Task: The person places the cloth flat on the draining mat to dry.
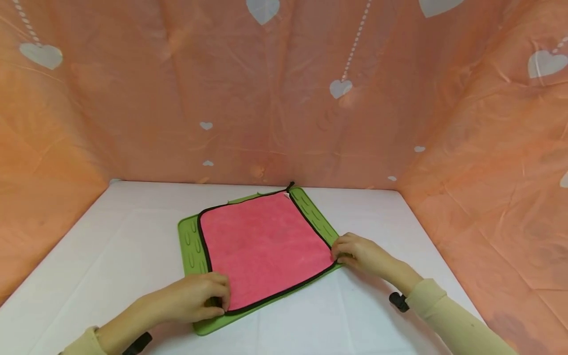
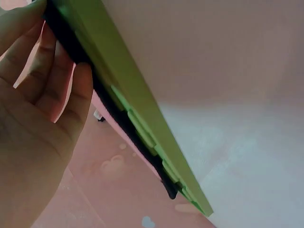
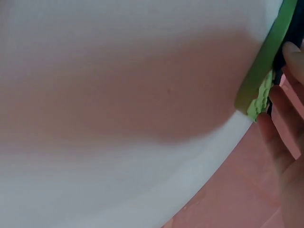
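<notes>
A pink cloth (image 1: 266,241) with a black border lies spread over a green mat (image 1: 188,246) that has raised oval marks. A black loop and a small white tag show at the cloth's far corner. My left hand (image 1: 195,298) pinches the cloth's near left corner. In the left wrist view, the fingers of the left hand (image 2: 38,104) lie along the black border (image 2: 114,111). At the near right corner, my right hand (image 1: 361,254) pinches the cloth with bent fingers. The right wrist view shows only part of that right hand (image 3: 289,123), beside the mat's green edge (image 3: 261,71).
Under the mat is a white tabletop (image 1: 124,246). An orange sheet (image 1: 275,103) with pale hearts hangs behind it and along both sides. Both forearms wear light sleeves (image 1: 457,315), and a dark strap piece (image 1: 398,301) sits under the right wrist.
</notes>
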### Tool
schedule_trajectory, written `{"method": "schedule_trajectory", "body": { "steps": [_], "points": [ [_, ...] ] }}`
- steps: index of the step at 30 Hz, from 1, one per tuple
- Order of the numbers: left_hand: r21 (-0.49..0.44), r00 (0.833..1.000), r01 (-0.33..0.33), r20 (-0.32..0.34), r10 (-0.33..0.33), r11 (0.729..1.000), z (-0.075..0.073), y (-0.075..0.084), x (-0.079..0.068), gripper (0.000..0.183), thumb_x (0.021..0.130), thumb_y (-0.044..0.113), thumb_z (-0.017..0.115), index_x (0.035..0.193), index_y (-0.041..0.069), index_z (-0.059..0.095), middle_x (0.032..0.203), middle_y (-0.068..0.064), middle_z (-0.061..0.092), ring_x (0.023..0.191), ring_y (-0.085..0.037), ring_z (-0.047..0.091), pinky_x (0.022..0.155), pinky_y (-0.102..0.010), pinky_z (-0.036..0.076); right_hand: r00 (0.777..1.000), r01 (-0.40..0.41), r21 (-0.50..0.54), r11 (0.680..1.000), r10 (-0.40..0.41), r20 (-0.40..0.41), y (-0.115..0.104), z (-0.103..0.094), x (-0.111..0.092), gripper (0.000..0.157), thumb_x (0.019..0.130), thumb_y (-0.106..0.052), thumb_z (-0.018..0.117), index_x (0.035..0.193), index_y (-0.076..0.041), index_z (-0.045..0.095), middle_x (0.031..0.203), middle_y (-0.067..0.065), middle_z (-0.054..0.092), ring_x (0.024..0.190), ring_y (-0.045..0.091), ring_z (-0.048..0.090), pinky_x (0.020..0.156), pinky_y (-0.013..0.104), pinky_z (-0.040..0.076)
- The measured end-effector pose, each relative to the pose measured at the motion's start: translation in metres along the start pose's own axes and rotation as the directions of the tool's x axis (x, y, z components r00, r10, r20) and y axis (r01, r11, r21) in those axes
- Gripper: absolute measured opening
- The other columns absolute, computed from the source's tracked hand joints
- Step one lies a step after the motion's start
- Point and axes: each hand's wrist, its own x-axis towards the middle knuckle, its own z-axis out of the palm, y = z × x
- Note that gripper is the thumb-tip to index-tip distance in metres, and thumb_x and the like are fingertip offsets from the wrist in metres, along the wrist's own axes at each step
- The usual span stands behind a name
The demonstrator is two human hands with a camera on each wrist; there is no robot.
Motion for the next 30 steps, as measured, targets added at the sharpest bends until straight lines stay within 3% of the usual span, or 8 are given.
{"method": "schedule_trajectory", "body": {
  "steps": [6, 11, 16, 19, 22, 26, 30],
  "points": [
    [-0.004, 1.000, 0.025, -0.007, -0.025, 1.000, 0.005, 0.002, -0.002, 0.017, 0.081, 0.017, 0.074, 0.083, 0.031, 0.065, 0.089, 0.021, 0.051, 0.082, 0.004, 0.049, 0.068, -0.016, 0.046, 1.000, -0.018, -0.003, 1.000, 0.018, 0.006, -0.004, 0.005, -0.001, 0.017, 0.080, -0.007, 0.074, 0.090, -0.021, 0.073, 0.103, -0.007, 0.063, 0.097, 0.009, 0.056, 0.080, 0.026, 0.051],
    [-0.022, 0.999, 0.043, -0.016, -0.043, 0.999, 0.002, 0.001, -0.003, 0.011, 0.083, 0.025, 0.073, 0.084, 0.033, 0.065, 0.090, 0.022, 0.051, 0.083, 0.003, 0.050, 0.070, -0.019, 0.047, 0.997, -0.060, 0.019, 0.998, 0.059, 0.055, -0.006, 0.000, 0.004, 0.016, 0.083, -0.009, 0.069, 0.092, -0.021, 0.072, 0.104, -0.009, 0.062, 0.097, 0.009, 0.055, 0.082, 0.030, 0.050],
    [0.008, 0.991, 0.095, -0.100, -0.093, 0.995, -0.007, -0.010, 0.000, 0.008, 0.087, 0.033, 0.069, 0.093, 0.030, 0.066, 0.100, 0.019, 0.054, 0.091, -0.001, 0.055, 0.078, -0.027, 0.051, 0.990, -0.130, 0.051, 0.990, 0.127, 0.067, -0.003, -0.006, 0.023, 0.011, 0.088, -0.015, 0.066, 0.097, -0.020, 0.070, 0.104, -0.010, 0.061, 0.098, 0.009, 0.057, 0.086, 0.034, 0.049],
    [0.115, 0.974, 0.167, -0.175, -0.146, 0.979, -0.013, -0.025, 0.005, 0.020, 0.085, 0.032, 0.070, 0.103, 0.023, 0.066, 0.112, 0.011, 0.057, 0.104, -0.010, 0.057, 0.088, -0.036, 0.050, 0.986, -0.164, 0.047, 0.985, 0.162, 0.048, 0.000, -0.004, 0.038, 0.014, 0.089, -0.019, 0.066, 0.103, -0.017, 0.070, 0.108, -0.006, 0.060, 0.101, 0.013, 0.058, 0.089, 0.036, 0.048],
    [0.197, 0.955, 0.260, -0.193, -0.223, 0.945, -0.020, -0.042, 0.010, 0.041, 0.085, 0.037, 0.069, 0.117, 0.013, 0.064, 0.128, -0.002, 0.055, 0.119, -0.023, 0.052, 0.098, -0.046, 0.042, 0.975, -0.213, 0.043, 0.976, 0.210, 0.074, 0.000, -0.003, 0.054, 0.030, 0.090, -0.026, 0.065, 0.116, -0.012, 0.066, 0.120, 0.001, 0.059, 0.114, 0.021, 0.054, 0.097, 0.042, 0.044],
    [0.243, 0.923, 0.383, -0.125, -0.363, 0.891, -0.027, -0.059, 0.015, 0.070, 0.087, 0.052, 0.060, 0.138, 0.006, 0.049, 0.145, -0.015, 0.040, 0.134, -0.035, 0.036, 0.106, -0.057, 0.028, 0.950, -0.263, 0.026, 0.965, 0.254, 0.180, -0.002, 0.002, 0.075, 0.054, 0.093, -0.039, 0.059, 0.137, -0.009, 0.051, 0.143, 0.007, 0.045, 0.133, 0.029, 0.039, 0.108, 0.047, 0.032],
    [0.266, 0.882, 0.465, -0.059, -0.468, 0.844, -0.029, -0.065, 0.016, 0.087, 0.085, 0.066, 0.051, 0.147, 0.007, 0.035, 0.153, -0.020, 0.025, 0.139, -0.040, 0.023, 0.107, -0.063, 0.019, 0.906, -0.303, -0.022, 0.953, 0.295, 0.305, -0.003, 0.010, 0.092, 0.067, 0.094, -0.048, 0.052, 0.147, -0.010, 0.036, 0.154, 0.006, 0.029, 0.142, 0.031, 0.021, 0.112, 0.054, 0.019]
  ]
}}
